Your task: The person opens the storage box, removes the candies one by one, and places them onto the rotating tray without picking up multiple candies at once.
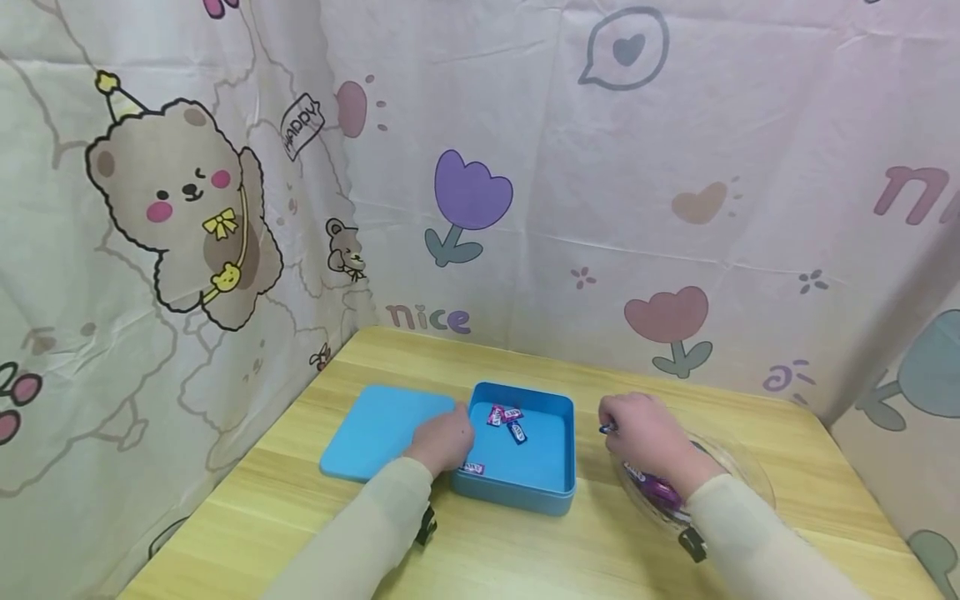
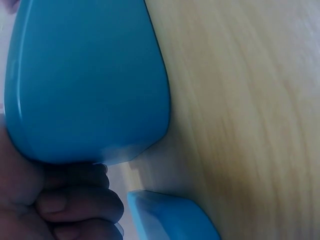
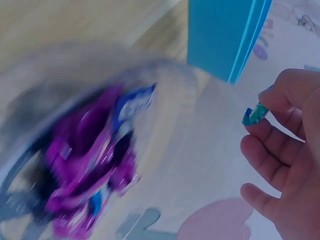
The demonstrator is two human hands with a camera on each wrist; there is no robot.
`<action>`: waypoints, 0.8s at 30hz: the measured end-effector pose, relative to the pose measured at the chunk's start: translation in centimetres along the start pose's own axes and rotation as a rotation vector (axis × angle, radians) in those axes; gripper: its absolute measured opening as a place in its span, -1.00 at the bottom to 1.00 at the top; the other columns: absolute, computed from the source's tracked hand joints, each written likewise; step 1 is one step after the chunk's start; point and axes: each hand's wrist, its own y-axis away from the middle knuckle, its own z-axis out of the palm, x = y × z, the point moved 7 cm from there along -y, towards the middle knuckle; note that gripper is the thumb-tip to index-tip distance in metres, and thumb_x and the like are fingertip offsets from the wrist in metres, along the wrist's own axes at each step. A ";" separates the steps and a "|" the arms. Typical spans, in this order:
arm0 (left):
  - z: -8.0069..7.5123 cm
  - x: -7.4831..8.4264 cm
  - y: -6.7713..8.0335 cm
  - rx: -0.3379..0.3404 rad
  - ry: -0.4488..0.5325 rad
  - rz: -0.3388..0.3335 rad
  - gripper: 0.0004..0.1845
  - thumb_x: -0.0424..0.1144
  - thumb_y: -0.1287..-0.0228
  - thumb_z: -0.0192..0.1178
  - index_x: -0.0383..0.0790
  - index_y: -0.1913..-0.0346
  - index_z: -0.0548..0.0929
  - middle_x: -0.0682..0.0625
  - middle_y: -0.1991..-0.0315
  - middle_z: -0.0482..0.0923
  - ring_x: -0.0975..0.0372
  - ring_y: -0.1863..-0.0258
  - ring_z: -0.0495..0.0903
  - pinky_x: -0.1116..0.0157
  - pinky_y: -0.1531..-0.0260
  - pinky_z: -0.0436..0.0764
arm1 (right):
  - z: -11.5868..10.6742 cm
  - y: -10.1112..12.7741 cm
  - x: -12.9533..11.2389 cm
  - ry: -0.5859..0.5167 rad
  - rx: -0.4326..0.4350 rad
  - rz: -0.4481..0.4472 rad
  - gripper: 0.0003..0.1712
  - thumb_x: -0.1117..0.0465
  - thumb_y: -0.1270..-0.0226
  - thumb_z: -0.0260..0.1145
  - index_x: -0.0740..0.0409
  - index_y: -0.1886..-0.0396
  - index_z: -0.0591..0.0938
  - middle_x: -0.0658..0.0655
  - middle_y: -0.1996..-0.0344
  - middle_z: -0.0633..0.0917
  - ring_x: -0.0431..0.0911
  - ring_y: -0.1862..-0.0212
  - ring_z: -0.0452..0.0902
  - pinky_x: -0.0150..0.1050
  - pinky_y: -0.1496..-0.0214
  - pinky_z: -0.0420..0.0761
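Our right hand [image 1: 648,437] pinches one small wrapped candy [image 3: 257,114] between thumb and index finger, the other fingers loosely bent, in the air near the bowl's left rim. Our left hand [image 1: 442,437], fingers curled, grips the left wall of the blue box [image 1: 517,498]. Inside the box, three sweets [image 1: 517,432] lie close together toward the back left, and one sits by the near left corner. The clear bowl [image 1: 756,471], right of the box, holds more, many in purple wrappers. The lid [image 1: 375,429] lies flat on the surface [image 1: 600,554], left of the box. We judge the step in hand to be carrying this candy from bowl to box; next calls for moving left over the near wall and releasing.
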 end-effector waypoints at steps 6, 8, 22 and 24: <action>0.0 0.0 0.0 -0.007 0.007 -0.005 -0.41 -0.16 -0.61 -0.13 -0.43 -0.53 0.19 -0.23 -0.44 0.34 -0.02 -0.29 0.46 -0.13 -0.24 0.45 | 0.0 2.0 2.7 -0.012 -0.065 0.101 -0.78 0.33 0.03 0.40 -0.07 0.44 0.58 -0.17 0.55 0.54 -0.18 0.46 0.41 -0.13 0.32 0.55; 0.0 0.0 0.0 -0.012 0.024 -0.014 -0.41 -0.15 -0.61 -0.15 -0.42 -0.53 0.18 -0.22 -0.46 0.32 -0.04 -0.35 0.40 -0.13 -0.28 0.41 | 0.3 2.6 3.4 -0.015 -0.090 0.133 -0.80 0.30 0.00 0.40 -0.08 0.45 0.57 -0.17 0.56 0.53 -0.18 0.47 0.40 -0.15 0.33 0.54; 0.1 0.0 0.0 -0.012 0.009 -0.002 -0.41 -0.18 -0.60 -0.16 -0.44 -0.53 0.18 -0.25 -0.43 0.35 0.01 -0.16 0.50 -0.12 -0.23 0.46 | 3.1 4.0 5.5 -0.088 -0.222 0.246 -0.85 0.16 -0.21 0.44 -0.03 0.37 0.58 -0.10 0.54 0.57 -0.13 0.50 0.44 -0.18 0.47 0.50; 0.0 0.1 0.0 -0.008 0.005 0.006 -0.42 -0.19 -0.60 -0.16 -0.45 -0.52 0.18 -0.26 -0.42 0.36 0.01 -0.12 0.52 -0.11 -0.21 0.48 | 3.2 3.9 5.6 -0.078 -0.218 0.234 -0.85 0.18 -0.20 0.44 -0.04 0.36 0.59 -0.11 0.54 0.57 -0.14 0.50 0.44 -0.17 0.45 0.49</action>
